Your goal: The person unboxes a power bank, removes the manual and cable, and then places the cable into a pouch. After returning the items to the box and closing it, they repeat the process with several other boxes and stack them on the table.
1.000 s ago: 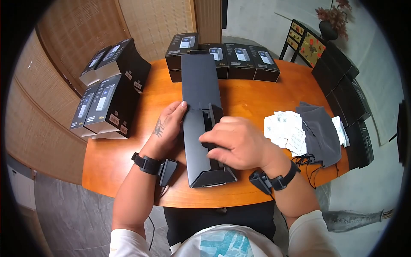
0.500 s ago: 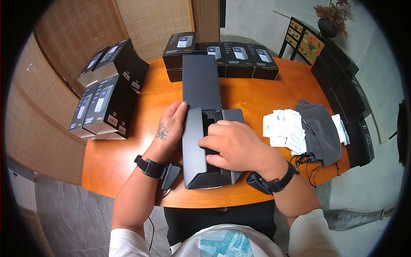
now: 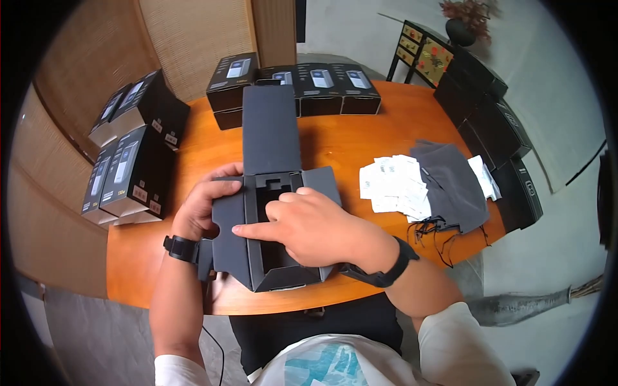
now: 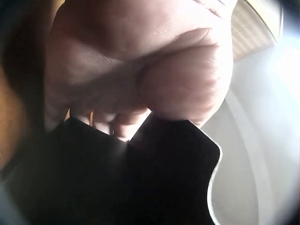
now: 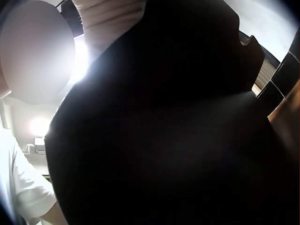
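An open black cardboard box [image 3: 287, 280] lies near the front edge of the table, its long lid [image 3: 270, 128] folded back away from the person and its side flaps spread. Inside shows a dark cavity. My left hand [image 3: 201, 201] grips the box at its left side flap [image 3: 226, 212], the thumb over the flap's top corner and the fingers behind; the left wrist view shows the palm [image 4: 112, 70] against the dark cardboard. Above the opening, my right hand [image 3: 315, 228] reaches across with a straight index finger at the left flap's edge, the other fingers bent. In the right wrist view the box's dark side hides most of this hand.
Printed black boxes [image 3: 135, 167] are stacked at the left, more boxes [image 3: 322, 90] line the back, and others [image 3: 518, 193] stand along the right edge. White paper slips [image 3: 396, 186] and a grey cloth bag [image 3: 450, 180] with dark cords lie on the table's [image 3: 347, 148] right side.
The side flaps have swung outward, baring the box's inside. My right hand has gone from bent fingers at the opening to a stretched index finger at the left flap. The head view has shifted right.
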Tool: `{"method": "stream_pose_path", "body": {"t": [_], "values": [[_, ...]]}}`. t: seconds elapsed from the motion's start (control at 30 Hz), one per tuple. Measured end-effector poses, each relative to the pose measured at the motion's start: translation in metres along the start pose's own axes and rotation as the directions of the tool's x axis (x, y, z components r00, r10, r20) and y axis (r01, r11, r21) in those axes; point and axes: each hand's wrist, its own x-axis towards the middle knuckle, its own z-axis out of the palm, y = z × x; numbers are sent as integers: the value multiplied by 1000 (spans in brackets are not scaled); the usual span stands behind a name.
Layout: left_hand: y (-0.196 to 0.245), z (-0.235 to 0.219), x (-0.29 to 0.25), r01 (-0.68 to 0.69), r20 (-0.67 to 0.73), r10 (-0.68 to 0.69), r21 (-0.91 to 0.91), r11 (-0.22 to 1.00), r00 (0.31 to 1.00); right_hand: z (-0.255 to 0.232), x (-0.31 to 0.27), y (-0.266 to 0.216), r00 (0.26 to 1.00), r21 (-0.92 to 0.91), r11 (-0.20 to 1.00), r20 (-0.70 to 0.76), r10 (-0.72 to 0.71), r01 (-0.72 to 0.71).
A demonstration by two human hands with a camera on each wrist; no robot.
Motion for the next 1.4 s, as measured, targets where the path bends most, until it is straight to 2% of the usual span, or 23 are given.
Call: {"method": "stream_pose_path", "body": {"t": [0.1, 0.2, 0.27, 0.33, 0.43, 0.53, 0.63, 0.73, 0.83, 0.9, 0.93, 1.0, 1.07, 1.23, 1.37, 1.4], "values": [[-5, -12, 5, -9, 1, 9, 2, 1000, 1000, -5, -3, 18, 993, 149, 987, -113, -42, 59], [-7, -17, 6, 1, 17, -1, 26, 1000, 1000, -51, -22, 35, 936, 190, 982, -342, 81, -15], [-7, -18, 6, 5, 24, -6, 43, 999, 1000, -77, -45, 50, 888, 101, 938, -303, 346, -331], [-6, -14, 5, 12, 35, -14, 69, 998, 999, -90, -62, 63, 763, -51, 773, -216, 609, -632], [-6, -14, 6, 6, 62, -12, 94, 996, 998, -69, -93, 100, 773, -339, 712, -79, 629, -614], [-6, -12, 5, 11, 54, -15, 76, 997, 998, -48, -104, 104, 744, -399, 682, -4, 668, -614], [-7, -11, 4, 12, 27, -15, 81, 997, 1000, -54, -100, 97, 739, -450, 664, 12, 673, -597], [-5, -10, 4, 9, 30, -12, 93, 996, 999, -60, -98, 99, 693, -446, 601, -62, 718, -663], [-7, -11, 4, 3, 45, -7, 87, 996, 999, -67, -93, 85, 773, -404, 659, -354, 527, -635], [-6, -11, 4, 6, 52, -10, 78, 997, 999, -74, -78, 57, 795, -331, 763, -483, 368, -555], [-5, -10, 3, 11, 57, -15, 76, 997, 998, -75, -69, 41, 784, -297, 808, -548, 291, -508], [-6, -8, 3, -1, 36, -3, 104, 995, 999, -67, -52, 13, 814, -290, 906, -574, 94, -309], [-5, -6, 3, -10, 35, 6, 117, 993, 999, -44, -36, -7, 847, -296, 947, -529, -56, -123], [-4, -6, 2, 6, 58, -11, 87, 996, 998, 7, -17, -28, 962, -307, 944, -269, 37, -122], [-8, -11, 3, 13, 69, -20, 103, 995, 997, 0, -16, -22, 997, -163, 984, 16, 75, -71], [-8, -11, 4, 14, 79, -24, 120, 993, 997, -4, -18, -20, 999, -120, 992, 15, 51, -49]]}}
